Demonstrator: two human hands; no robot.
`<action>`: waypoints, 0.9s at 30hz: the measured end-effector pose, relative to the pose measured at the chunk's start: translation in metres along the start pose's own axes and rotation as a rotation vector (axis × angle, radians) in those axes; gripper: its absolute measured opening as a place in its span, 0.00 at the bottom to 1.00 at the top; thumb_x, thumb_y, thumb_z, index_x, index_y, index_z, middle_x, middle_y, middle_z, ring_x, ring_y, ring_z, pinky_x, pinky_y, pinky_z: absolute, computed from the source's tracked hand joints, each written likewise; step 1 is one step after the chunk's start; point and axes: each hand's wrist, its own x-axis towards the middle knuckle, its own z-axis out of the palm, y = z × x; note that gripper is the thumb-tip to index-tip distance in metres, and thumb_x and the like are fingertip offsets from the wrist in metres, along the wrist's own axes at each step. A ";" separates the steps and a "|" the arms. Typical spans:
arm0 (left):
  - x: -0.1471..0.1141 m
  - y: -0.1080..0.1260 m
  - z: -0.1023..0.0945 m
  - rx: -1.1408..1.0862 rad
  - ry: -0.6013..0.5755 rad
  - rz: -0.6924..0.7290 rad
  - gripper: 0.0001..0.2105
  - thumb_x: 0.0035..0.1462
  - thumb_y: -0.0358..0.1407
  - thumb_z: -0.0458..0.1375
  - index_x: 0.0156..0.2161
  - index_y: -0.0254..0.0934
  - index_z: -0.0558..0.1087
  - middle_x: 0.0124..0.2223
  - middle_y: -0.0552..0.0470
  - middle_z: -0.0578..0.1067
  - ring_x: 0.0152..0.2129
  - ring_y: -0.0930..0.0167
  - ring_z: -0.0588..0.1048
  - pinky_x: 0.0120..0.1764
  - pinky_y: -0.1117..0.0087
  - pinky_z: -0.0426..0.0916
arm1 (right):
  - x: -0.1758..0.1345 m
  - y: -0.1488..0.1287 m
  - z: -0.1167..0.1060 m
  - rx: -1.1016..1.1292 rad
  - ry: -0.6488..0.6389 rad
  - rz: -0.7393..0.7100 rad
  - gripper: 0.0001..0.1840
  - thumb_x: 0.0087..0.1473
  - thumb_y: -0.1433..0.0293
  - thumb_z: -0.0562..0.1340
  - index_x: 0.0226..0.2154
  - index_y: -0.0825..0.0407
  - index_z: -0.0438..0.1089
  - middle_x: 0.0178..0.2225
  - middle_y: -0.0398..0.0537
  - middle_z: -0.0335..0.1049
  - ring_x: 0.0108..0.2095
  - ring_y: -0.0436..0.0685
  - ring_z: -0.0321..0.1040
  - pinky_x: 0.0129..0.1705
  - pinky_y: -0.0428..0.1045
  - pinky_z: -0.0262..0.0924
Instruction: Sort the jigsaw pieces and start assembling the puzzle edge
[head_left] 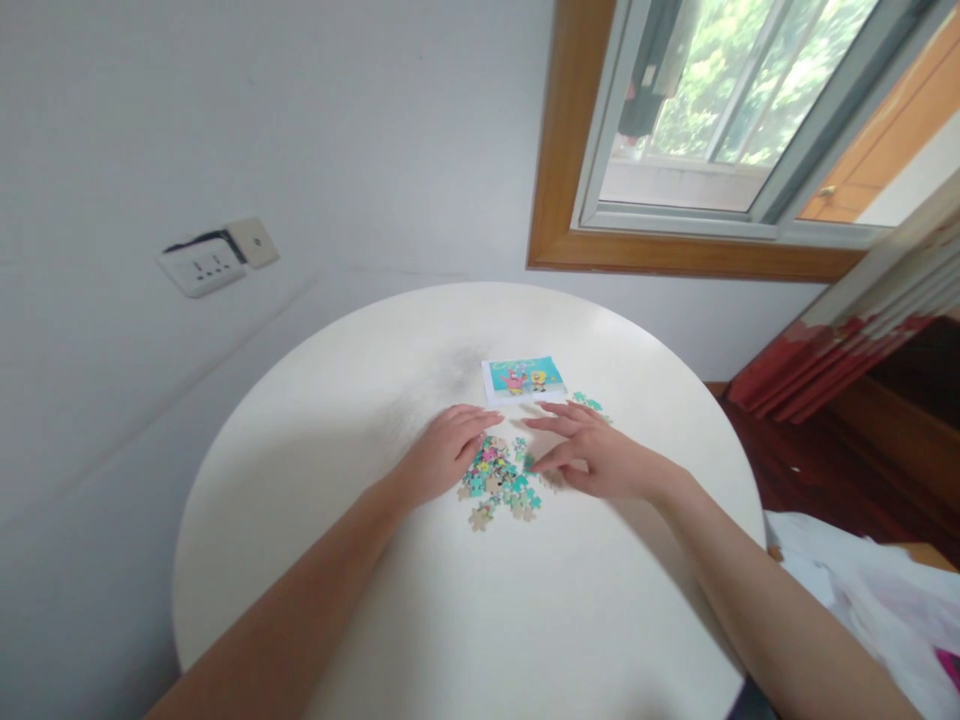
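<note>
A loose heap of small jigsaw puzzle pieces [495, 480], teal, pink, yellow and beige, lies on the round white table [450, 620]. My left hand [448, 452] rests at the heap's left edge, its fingers stretched out and holding nothing I can see. On the other side, my right hand [577, 450] has its fingers spread, with the lower fingertip close to the teal pieces. Several more teal pieces [587, 400] lie just beyond that hand, partly hidden by it. Behind both hands is a picture card [525, 379] with a pink and a yellow cartoon figure on teal.
The table's far rim is near a white wall [360, 130] with a socket [204, 263]. A wood-framed window [697, 252] is at the back right, beside a red and cream curtain [847, 330]. White plastic bags [862, 580] lie right of the table.
</note>
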 end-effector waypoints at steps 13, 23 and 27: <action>-0.002 0.032 -0.007 0.210 -0.254 0.141 0.20 0.68 0.42 0.47 0.63 0.51 0.62 0.67 0.55 0.60 0.64 0.62 0.56 0.63 0.55 0.51 | -0.005 0.002 0.000 -0.030 -0.063 0.079 0.19 0.58 0.70 0.59 0.49 0.34 0.73 0.68 0.37 0.49 0.69 0.64 0.40 0.66 0.69 0.34; -0.007 0.026 -0.013 0.224 -0.294 0.066 0.20 0.68 0.46 0.46 0.61 0.49 0.65 0.64 0.57 0.65 0.64 0.62 0.57 0.63 0.57 0.50 | -0.006 -0.007 0.003 -0.078 -0.079 0.039 0.20 0.61 0.67 0.57 0.53 0.33 0.70 0.68 0.38 0.48 0.68 0.64 0.42 0.66 0.69 0.36; -0.008 0.015 -0.015 0.145 -0.289 0.057 0.18 0.68 0.43 0.47 0.59 0.50 0.68 0.62 0.57 0.68 0.62 0.63 0.61 0.62 0.59 0.54 | -0.004 -0.002 0.006 -0.163 -0.024 0.099 0.19 0.61 0.67 0.57 0.52 0.34 0.72 0.68 0.40 0.49 0.68 0.65 0.43 0.66 0.70 0.38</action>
